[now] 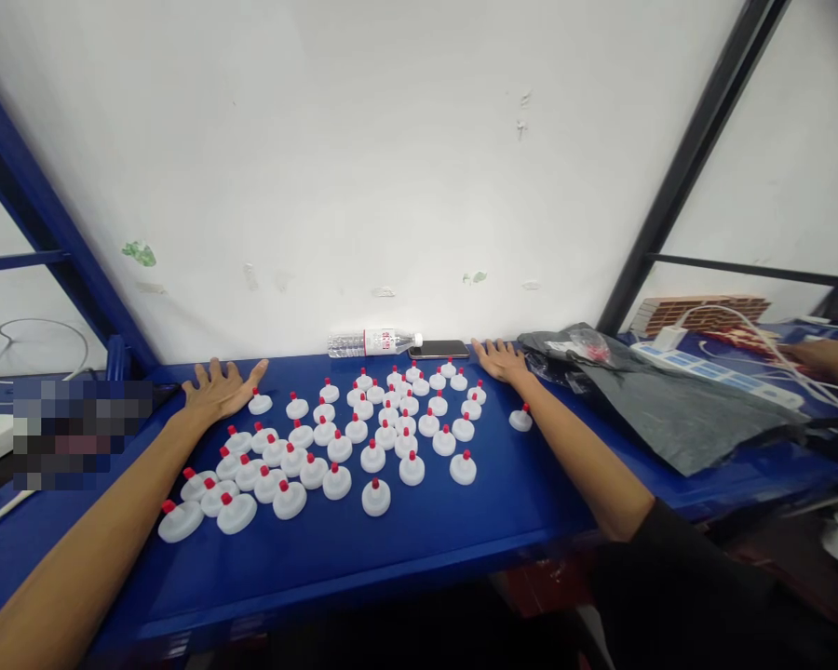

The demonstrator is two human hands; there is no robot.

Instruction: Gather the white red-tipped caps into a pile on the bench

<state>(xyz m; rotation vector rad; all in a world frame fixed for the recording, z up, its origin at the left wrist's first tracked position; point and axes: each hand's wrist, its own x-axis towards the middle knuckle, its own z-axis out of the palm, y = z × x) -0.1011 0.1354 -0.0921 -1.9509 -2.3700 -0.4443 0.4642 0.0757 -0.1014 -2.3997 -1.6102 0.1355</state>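
Several white round caps with red tips (372,457) stand spread over the blue tabletop (419,549) between my arms. My left hand (216,389) rests at the table's back left, fingers spread, holding nothing; one white cap (260,402) stands right beside its thumb. At the back right, my right hand (501,360) lies with fingers apart and no object in it. Close to its fingertips is a dark phone (439,350) lying flat. A single white cap (520,419) sits next to my right forearm.
A clear plastic bottle (373,342) lies on its side against the white wall. Right of my arm are a grey plastic bag (691,409) and a white power strip (719,374) with cables. Another person's hand (828,361) shows at the far right. Metal posts (684,167) rise at both sides.
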